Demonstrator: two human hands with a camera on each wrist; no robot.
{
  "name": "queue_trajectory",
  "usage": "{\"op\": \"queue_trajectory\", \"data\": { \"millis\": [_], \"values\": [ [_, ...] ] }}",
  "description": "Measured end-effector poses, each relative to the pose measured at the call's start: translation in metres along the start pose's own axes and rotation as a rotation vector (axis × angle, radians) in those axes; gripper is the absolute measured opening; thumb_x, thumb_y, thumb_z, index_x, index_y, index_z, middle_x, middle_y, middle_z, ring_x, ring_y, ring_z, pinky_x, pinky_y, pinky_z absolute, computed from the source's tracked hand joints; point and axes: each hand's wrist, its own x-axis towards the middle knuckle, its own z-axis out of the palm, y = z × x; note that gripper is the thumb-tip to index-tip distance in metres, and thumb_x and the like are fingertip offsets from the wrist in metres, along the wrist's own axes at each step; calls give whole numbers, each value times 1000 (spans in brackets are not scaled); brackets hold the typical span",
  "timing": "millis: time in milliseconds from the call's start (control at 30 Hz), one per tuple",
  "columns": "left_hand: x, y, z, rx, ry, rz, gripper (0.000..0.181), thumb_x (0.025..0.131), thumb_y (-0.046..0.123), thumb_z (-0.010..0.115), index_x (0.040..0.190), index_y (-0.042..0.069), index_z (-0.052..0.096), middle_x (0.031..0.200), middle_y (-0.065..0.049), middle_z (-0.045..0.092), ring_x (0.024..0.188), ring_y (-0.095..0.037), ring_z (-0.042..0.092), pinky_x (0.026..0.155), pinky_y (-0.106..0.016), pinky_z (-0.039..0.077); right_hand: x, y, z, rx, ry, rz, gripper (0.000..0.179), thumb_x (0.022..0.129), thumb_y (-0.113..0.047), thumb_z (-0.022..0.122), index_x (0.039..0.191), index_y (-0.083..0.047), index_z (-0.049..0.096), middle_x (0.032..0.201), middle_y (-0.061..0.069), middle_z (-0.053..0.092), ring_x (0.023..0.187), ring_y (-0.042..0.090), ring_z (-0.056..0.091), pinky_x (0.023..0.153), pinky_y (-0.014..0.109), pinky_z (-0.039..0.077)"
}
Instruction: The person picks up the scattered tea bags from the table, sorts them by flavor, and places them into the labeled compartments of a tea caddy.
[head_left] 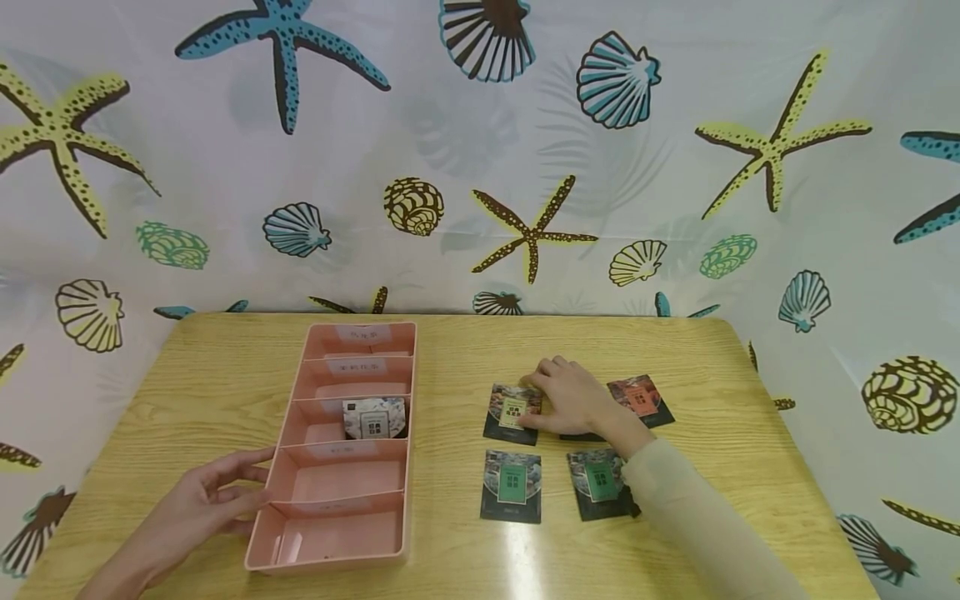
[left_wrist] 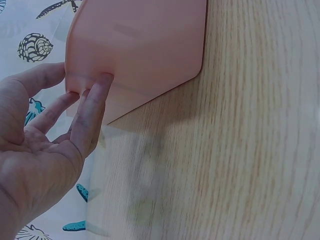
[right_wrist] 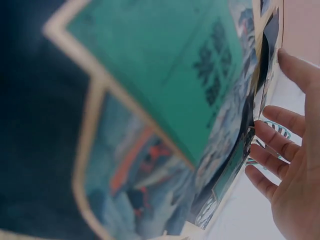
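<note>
A pink divided box [head_left: 408,500] stands left of the table's middle, with a white tea sachet [head_left: 377,418] upright in its third compartment. My left hand [head_left: 198,508] has its fingertips against the box's outer left wall, also seen in the left wrist view pressing the pink wall [left_wrist: 145,45]. To the right, my right hand [head_left: 573,396] reaches over a dark tea sachet with a yellow-green label [head_left: 510,425], thumb overlapping its right edge, fingers spread. Under that wrist another sachet [head_left: 581,437] is mostly hidden. In the right wrist view a green-label sachet [right_wrist: 150,65] fills the foreground.
Two green-label sachets [head_left: 512,487] lie nearer the front, the right one [head_left: 600,483] beside my sleeve. A red-label sachet [head_left: 641,400] lies beyond my right wrist. The box's compartments carry paper labels [head_left: 358,367]. Behind the wooden table [head_left: 457,358] hangs a patterned curtain [head_left: 450,275].
</note>
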Motion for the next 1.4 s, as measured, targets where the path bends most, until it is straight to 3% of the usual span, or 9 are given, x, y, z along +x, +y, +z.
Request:
{"op": "queue_trajectory", "data": {
  "millis": [400,667,1100,1400],
  "values": [
    [0,0,-2,-21,-18,-3,43,109,17,60,143,42,56,119,13,64,105,-6,74,86,-36,67,4,2,2,35,-11,2,59,96,-61,70,138,-18,69,126,6,66,107,23,57,92,44,53],
    [1,2,-1,-8,-10,6,42,109,17,61,146,36,57,119,12,64,104,-6,73,86,-36,67,4,1,0,110,54,17,48,96,-51,75,130,-17,72,120,6,71,106,25,63,95,46,57],
    [0,-2,-1,-42,-25,49,44,108,11,60,139,43,59,118,15,66,105,-6,74,84,-36,67,2,-3,-7,286,157,14,29,102,-33,72,124,-15,75,110,4,74,96,18,62,81,38,58],
    [1,-1,0,-26,-13,33,42,108,13,60,140,41,59,118,14,66,104,-6,74,84,-36,67,5,-9,-12,397,187,36,21,104,-28,69,121,-16,75,108,4,73,100,20,65,88,43,59]
  ]
}}
